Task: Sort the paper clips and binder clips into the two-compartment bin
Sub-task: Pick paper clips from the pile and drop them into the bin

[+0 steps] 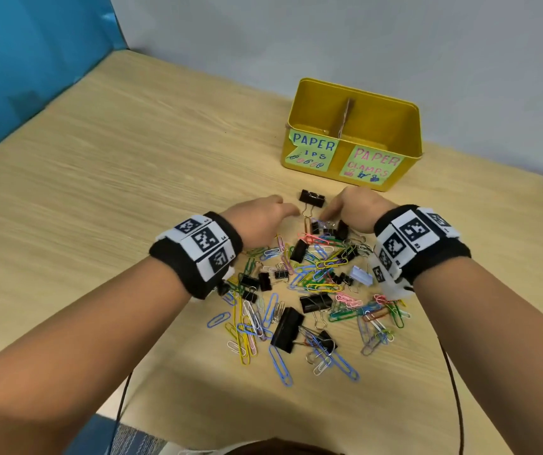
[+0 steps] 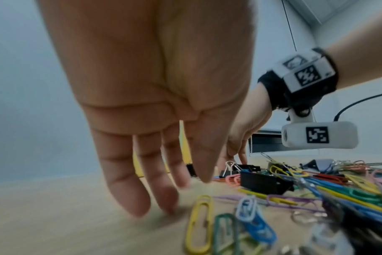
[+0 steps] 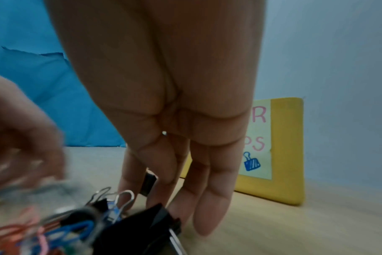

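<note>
Head view looks down on a wooden table (image 1: 99,165) where a loose heap of coloured paper clips (image 1: 316,277) and black binder clips (image 1: 287,329) is spread between the person's two forearms. Behind the heap, near the far right of the table, stands the yellow two-compartment bin (image 1: 401,126), a cardboard divider (image 1: 345,118) splitting it; the left label (image 1: 312,149) reads "PAPER" with partly covered letters under it, the right label (image 1: 373,164) "PAPER CLAMPS". One binder clip (image 1: 311,198) lies alone between the heap and the bin, just beyond both hands. The left hand (image 1: 260,221) reaches over the far left edge of the heap; in the left wrist view its fingers (image 2: 129,179) hang straight down, slightly apart, tips at or just above the bare table, holding nothing. The right hand (image 1: 357,208) is at the far right edge of the heap; in the right wrist view its fingers (image 3: 214,195) point straight down, close together, with a black binder clip (image 3: 155,219) right beside the tips, and whether they touch it I cannot tell. Both wrists carry black bands with square markers (image 1: 206,241), and cables trail off the near edge
</note>
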A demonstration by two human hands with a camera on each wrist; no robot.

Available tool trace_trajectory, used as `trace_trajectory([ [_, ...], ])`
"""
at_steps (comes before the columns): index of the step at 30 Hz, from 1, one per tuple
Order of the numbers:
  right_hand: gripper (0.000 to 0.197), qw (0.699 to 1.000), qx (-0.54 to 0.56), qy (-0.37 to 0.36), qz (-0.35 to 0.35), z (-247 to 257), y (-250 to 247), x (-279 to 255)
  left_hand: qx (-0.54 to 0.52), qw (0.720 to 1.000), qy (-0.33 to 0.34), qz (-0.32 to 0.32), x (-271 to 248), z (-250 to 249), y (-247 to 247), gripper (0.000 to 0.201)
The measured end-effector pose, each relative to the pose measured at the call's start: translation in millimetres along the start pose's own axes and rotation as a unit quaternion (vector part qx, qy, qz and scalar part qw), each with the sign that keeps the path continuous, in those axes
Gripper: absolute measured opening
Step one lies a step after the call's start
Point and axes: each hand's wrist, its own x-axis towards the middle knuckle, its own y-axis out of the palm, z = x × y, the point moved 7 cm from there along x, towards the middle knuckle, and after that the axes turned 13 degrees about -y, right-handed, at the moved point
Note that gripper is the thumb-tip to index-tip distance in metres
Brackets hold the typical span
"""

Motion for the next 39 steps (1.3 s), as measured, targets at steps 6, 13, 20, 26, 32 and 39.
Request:
trace_trajectory([
  [6, 0.048, 0.998, -0.027, -0.051, 0.016, 15.6, 11.9, -1.1, 0.137, 0.99, -0.007, 0.036, 27.6, -17.9, 7.5, 0.072],
  [13, 0.019, 0.997, 0.008, -0.071, -0.028, 13.5, 15.0, -0.1, 0.064, 0.99, 0.05, -0.119, 14.4, -23.5, -14.2, 0.049],
  [20, 0.011, 0.988, 0.084, -0.034, -0.123, -5.9, -6.3, 5.2, 0.142, 0.99, 0.008, 0.015, 11.2, -15.4, 16.4, 0.062],
  [26, 0.025, 0.98, 0.017, 0.013, -0.197, -20.6, -9.3, -0.2, 0.105, 0.994, 0.009, -0.027, 8.8, -0.2, 8.6, 0.063],
  [32, 0.016, 0.998, -0.014, -0.031, -0.054, 11.6, 20.8, 4.2, 0.114, 0.992, -0.039, -0.049, 11.8, 13.1, -0.2, 0.063],
  [39, 0.011, 0.998, -0.01, -0.052, -0.015, 24.8, 18.7, -8.3, 0.02, 0.998, -0.047, 0.025, -21.2, 14.3, -5.9, 0.047],
])
